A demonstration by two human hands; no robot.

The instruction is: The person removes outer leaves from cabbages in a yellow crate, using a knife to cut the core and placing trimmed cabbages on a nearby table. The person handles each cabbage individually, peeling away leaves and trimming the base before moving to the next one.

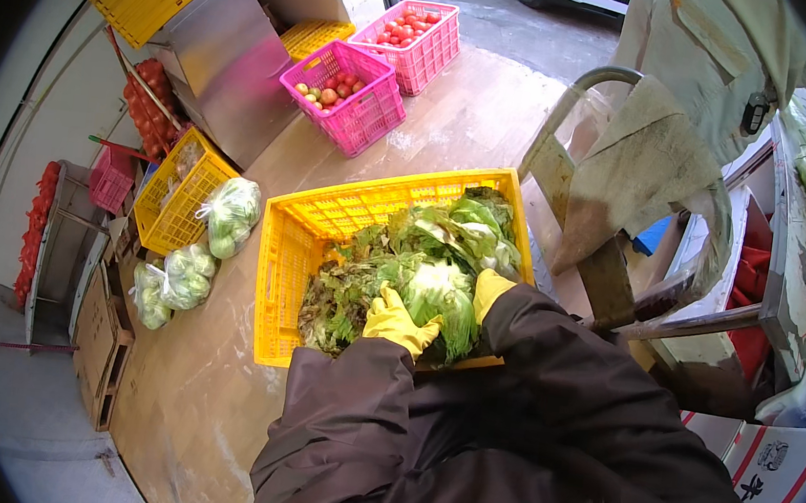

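1. Yellow slotted plastic forms the crate (389, 196) at mid-frame; inside it we see leafy greens (345, 290) heaped, ragged and browned at the left, with one pale, ribbed head (440, 290) nearer the right.
2. Brown board (191, 396) shows between the crate's left wall and the shiny, knotted bags (232, 219), widening toward the lower left; at the right, a cloth-draped metal frame (570, 181) stands close to the rim.
3. Our left hand (400, 323), yellow-gloved, rests on the leaves, fingers partly spread and bent; our right hand (491, 293), gloved alike, touches the greens, partly hidden; we cannot tell its opening, nor whether either hand grips anything.
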